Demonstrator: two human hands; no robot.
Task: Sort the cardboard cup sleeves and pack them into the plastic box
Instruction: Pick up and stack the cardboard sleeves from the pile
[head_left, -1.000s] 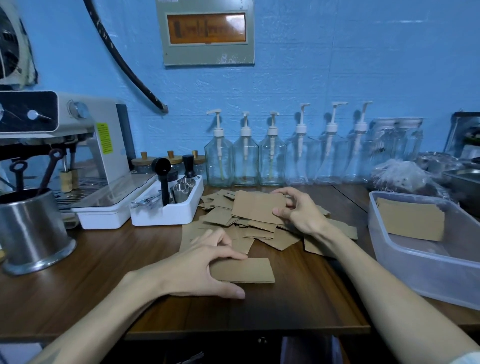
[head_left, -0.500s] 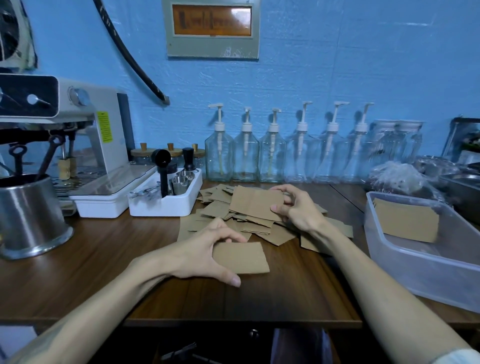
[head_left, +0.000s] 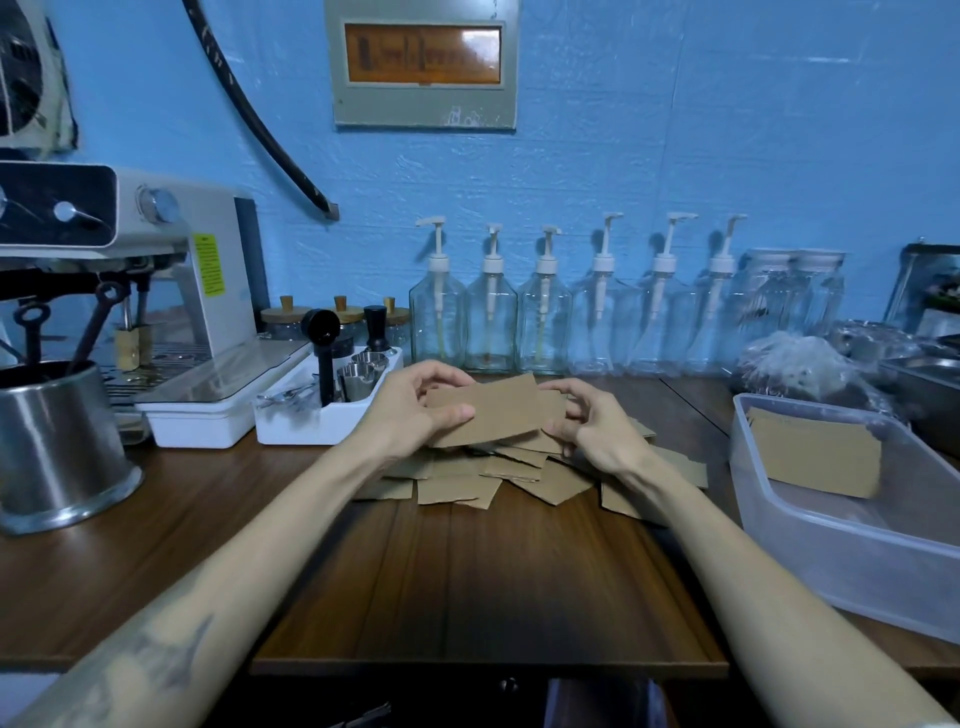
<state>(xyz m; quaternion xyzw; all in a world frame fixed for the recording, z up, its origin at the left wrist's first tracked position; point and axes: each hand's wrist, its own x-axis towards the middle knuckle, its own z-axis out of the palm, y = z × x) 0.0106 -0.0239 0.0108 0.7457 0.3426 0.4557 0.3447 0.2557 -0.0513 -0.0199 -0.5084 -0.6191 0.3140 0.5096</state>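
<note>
Both hands are up over the pile, and between them sits a flat cardboard sleeve (head_left: 491, 410), lifted clear of the heap. The left hand (head_left: 415, 402) pinches its left end, thumb on the near face and fingers curled round behind. The right hand (head_left: 592, 423) grips the right end, fingers bent round the edge; a second sleeve seems to peek out behind there, though how many are in the grip I cannot tell. The held sleeve's long axis runs left to right across the view, with the right end tipped slightly higher and its broad face turned toward the camera.

Directly beneath the hands, the loose pile of sleeves (head_left: 519, 475) spreads over the wooden table (head_left: 467, 582), pieces lying at all angles, overlapping. Off to the right, well apart from the hands, the clear plastic box (head_left: 852, 540) stands on the table, and a sleeve in the box (head_left: 815, 452) leans against its far wall, long axis also left to right.
</note>
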